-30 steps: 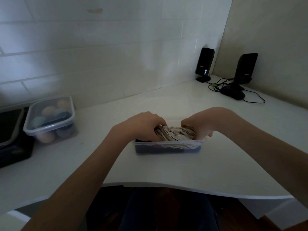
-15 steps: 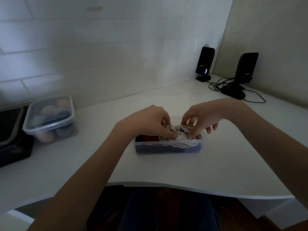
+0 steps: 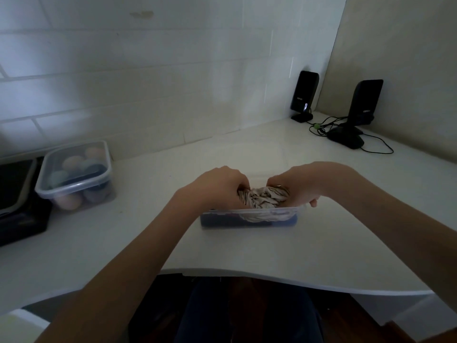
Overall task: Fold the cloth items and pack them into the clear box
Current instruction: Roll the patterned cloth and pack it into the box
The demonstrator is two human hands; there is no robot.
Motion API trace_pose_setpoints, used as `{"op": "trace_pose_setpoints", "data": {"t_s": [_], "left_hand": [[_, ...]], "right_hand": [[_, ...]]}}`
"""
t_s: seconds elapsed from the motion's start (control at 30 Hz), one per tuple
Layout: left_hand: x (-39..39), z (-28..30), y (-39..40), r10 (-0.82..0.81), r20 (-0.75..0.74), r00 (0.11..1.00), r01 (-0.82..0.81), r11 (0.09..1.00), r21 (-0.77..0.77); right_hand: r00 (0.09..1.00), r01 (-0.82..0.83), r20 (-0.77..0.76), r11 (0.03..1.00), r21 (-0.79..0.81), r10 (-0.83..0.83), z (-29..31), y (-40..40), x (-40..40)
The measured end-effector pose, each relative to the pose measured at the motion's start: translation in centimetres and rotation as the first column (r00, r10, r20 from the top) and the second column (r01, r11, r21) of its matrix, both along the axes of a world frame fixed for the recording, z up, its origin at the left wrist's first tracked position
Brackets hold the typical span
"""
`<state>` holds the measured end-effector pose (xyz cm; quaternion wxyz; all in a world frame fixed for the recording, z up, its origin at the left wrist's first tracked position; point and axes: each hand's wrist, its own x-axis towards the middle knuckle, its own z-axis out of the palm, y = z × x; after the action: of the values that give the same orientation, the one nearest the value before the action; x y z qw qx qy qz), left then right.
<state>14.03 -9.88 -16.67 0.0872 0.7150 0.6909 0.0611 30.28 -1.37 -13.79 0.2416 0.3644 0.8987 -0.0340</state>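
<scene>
A small clear box (image 3: 249, 220) stands on the white desk in front of me, with dark blue cloth showing through its front wall. A bunched white cloth with dark lines (image 3: 263, 198) rises above the box's rim on the right side. My left hand (image 3: 217, 185) grips the cloth's left end and my right hand (image 3: 296, 185) grips its right end, both with fingers curled down into the box. The box's left part is hidden behind my left hand.
A lidded clear container (image 3: 74, 174) of pastel round items sits at the left by the tiled wall, beside a dark tray (image 3: 17, 194). Two black speakers (image 3: 304, 95) (image 3: 358, 112) with cables stand at the back right corner. The desk's curved front edge (image 3: 247, 274) is close to me.
Half a second ago my fingers were raised, pinching the cloth above the box. Both hands have since dropped and closed over the cloth, pressing it lower.
</scene>
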Motion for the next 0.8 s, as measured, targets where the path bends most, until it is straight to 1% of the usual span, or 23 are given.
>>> {"op": "trace_pose_setpoints", "data": {"t_s": [0.13, 0.33, 0.43, 0.53, 0.6, 0.67, 0.73, 0.77, 0.8], "left_hand": [[-0.7, 0.2, -0.5, -0.006, 0.146, 0.989, 0.009, 1.0, -0.022], [-2.2, 1.3, -2.0, 0.005, 0.341, 0.94, 0.004, 1.0, -0.024], [-3.5, 1.8, -2.4, 0.028, 0.416, 0.909, -0.041, 0.999, 0.022], [-4.9, 2.0, -2.6, 0.044, 0.44, 0.897, -0.089, 0.993, 0.083], [-5.8, 1.9, -2.8, 0.049, 0.424, 0.904, -0.101, 0.99, 0.099], [-6.4, 1.5, -2.8, 0.081, 0.393, 0.916, -0.145, 0.98, 0.134], [-6.9, 0.8, -2.6, 0.151, 0.402, 0.903, -0.243, 0.951, 0.189], [-7.1, 0.4, -2.5, 0.203, 0.428, 0.881, -0.308, 0.932, 0.192], [-7.2, 0.0, -2.4, 0.264, 0.472, 0.841, -0.377, 0.912, 0.162]], "right_hand": [[0.993, 0.044, -0.1, 0.994, -0.101, -0.054, 0.0, 0.2, 0.8], [0.952, 0.031, -0.29, 0.975, -0.22, -0.096, 0.7, 0.1, 2.6], [0.922, 0.008, -0.371, 0.964, -0.265, -0.109, 1.4, 0.8, 3.2], [0.902, -0.02, -0.424, 0.972, -0.234, -0.084, 1.8, 1.4, 3.5], [0.903, -0.035, -0.426, 0.978, -0.208, -0.058, 2.0, 1.6, 3.6], [0.883, -0.036, -0.467, 0.983, -0.18, -0.053, 2.1, 1.8, 3.8], [0.835, 0.007, -0.547, 0.995, -0.098, -0.06, 1.8, 2.0, 3.7], [0.803, 0.055, -0.591, 0.997, -0.057, -0.078, 1.4, 2.1, 3.5], [0.768, 0.111, -0.631, 0.993, -0.041, -0.112, 0.8, 2.2, 3.4]]}}
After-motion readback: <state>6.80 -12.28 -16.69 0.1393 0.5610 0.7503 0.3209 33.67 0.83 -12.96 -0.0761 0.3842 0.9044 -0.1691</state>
